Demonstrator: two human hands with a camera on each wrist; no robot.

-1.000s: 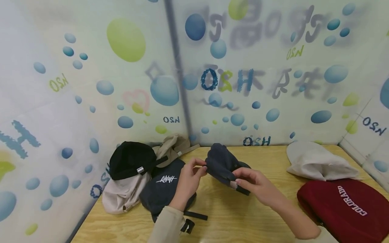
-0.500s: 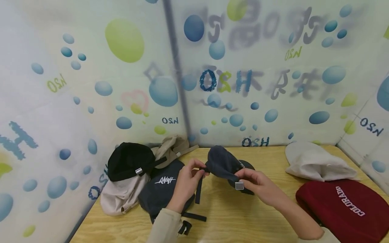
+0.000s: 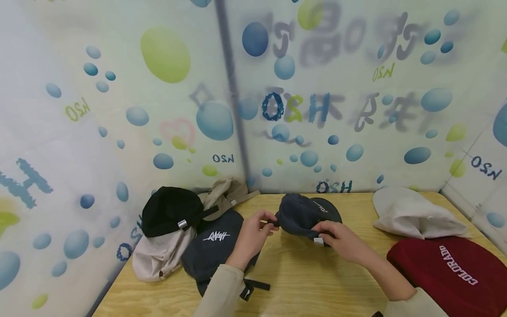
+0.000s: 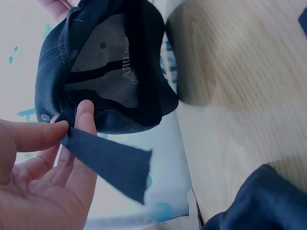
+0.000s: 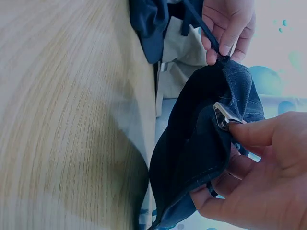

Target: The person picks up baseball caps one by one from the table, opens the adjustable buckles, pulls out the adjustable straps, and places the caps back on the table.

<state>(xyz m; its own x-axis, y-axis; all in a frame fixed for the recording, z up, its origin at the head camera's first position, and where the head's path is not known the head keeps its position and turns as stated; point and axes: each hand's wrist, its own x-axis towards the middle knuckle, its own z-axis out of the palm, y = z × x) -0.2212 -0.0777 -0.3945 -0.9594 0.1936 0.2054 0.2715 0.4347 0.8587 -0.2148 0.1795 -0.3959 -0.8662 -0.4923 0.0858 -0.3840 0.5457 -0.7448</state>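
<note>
A navy baseball cap (image 3: 303, 215) is held over the table between both hands, its open back towards me. My left hand (image 3: 253, 235) pinches the cap's dark back strap (image 4: 108, 160) between thumb and fingers, and the strap's end hangs loose in the left wrist view. On the other side, my right hand (image 3: 343, 241) grips the back edge of the cap beside a silver metal buckle (image 5: 225, 116); its thumb lies against the buckle. Pale lettering shows on the cap's front, partly hidden by its turn. The strap appears to be out of the buckle.
To the left lie a black cap (image 3: 170, 211), a beige cap (image 3: 223, 196), a pale pink cap (image 3: 160, 257) and a dark lettered cap (image 3: 210, 246). At the right are an off-white cap (image 3: 416, 213) and a maroon cap (image 3: 447, 268). A printed curtain stands behind the wooden table (image 3: 301, 286).
The navy cap has been turned and lowered, moving slightly right with both hands, so its brim and lettering show more. The strap, against the cap earlier, came loose from the buckle side.
</note>
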